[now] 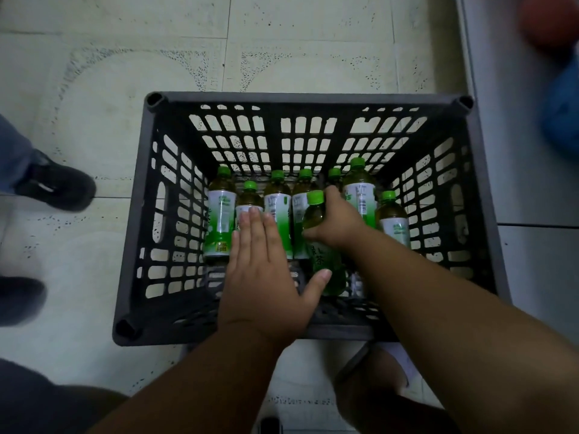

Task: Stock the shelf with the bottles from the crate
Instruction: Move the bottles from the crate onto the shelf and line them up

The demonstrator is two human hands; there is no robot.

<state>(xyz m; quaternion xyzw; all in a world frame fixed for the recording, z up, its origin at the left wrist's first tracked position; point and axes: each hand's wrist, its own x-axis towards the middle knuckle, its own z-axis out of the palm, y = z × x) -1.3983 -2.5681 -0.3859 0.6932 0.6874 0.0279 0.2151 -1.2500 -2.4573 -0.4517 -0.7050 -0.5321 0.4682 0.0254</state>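
Inside crate [150, 214], right hand [336, 227] gripping upright bottle [316, 214], cap up; left hand [263, 277] flat, open.

The right hand [336, 222] covers the shoulder of the bottle [316, 214] it grips, and the left hand [261, 270] hides the lower half of the bottles behind it. The small print on the labels is too small to read. At nine o'clock a dark shoe [58, 184] shows with its leg cut by the frame edge; below it a second shoe [18, 297] is blurred and cropped. At two o'clock a red shape [548, 21] and a blue shape [562, 111] are too blurred to identify. The crate [294, 98] has its near right corner hidden by the right forearm.
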